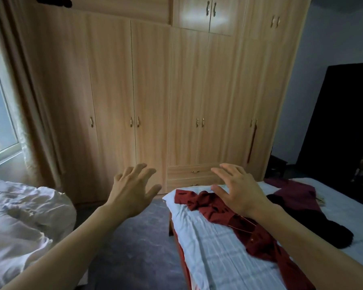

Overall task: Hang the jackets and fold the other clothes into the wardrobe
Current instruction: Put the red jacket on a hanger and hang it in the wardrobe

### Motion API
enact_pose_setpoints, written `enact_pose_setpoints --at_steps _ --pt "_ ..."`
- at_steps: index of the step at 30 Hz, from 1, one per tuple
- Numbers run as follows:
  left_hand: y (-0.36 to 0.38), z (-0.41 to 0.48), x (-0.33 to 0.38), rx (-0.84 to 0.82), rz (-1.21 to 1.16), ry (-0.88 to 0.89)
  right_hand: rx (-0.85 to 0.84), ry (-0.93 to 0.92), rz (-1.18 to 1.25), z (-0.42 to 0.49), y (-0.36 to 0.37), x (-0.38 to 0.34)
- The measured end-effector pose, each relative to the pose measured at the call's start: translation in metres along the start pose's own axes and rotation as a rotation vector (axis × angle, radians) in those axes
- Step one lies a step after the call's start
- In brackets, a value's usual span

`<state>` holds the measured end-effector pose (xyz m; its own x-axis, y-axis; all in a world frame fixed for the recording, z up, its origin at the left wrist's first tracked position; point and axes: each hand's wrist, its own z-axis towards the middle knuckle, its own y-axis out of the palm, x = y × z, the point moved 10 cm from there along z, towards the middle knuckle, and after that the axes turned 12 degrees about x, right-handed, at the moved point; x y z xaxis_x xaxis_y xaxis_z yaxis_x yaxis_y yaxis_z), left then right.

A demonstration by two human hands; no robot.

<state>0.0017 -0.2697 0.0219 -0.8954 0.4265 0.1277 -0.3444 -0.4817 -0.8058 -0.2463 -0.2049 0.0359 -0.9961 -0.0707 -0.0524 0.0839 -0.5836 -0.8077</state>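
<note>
A crumpled dark red shirt [235,218] lies on the pale blue sheet of a bed [214,258] at the lower right. Beyond it lie a black garment [314,225] and a maroon garment [291,187]. My right hand [237,189] hovers with spread fingers just above the red shirt's far end, holding nothing. My left hand [134,191] is raised over the floor gap, fingers spread and empty. The light wooden wardrobe [151,91] fills the wall ahead, all its doors closed.
A second bed with a rumpled white duvet [23,222] stands at the left. Grey floor [134,243] runs between the beds toward the wardrobe. A window and curtain [25,101] are at the left, and a dark panel [340,114] stands at the right.
</note>
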Motion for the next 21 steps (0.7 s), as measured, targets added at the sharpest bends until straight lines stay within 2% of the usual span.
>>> enact_pose_setpoints --at_steps 5,10,21 --pt "0.056 0.050 -0.032 -0.051 0.008 -0.020 -0.033 -0.015 -0.006 0.054 0.064 0.012" --pt "0.107 0.127 -0.055 -0.040 0.031 0.015 0.018 -0.078 -0.063 0.120 0.122 0.033" --pt "0.191 0.272 -0.108 -0.049 0.040 0.001 -0.016 -0.058 0.047 0.279 0.231 0.078"
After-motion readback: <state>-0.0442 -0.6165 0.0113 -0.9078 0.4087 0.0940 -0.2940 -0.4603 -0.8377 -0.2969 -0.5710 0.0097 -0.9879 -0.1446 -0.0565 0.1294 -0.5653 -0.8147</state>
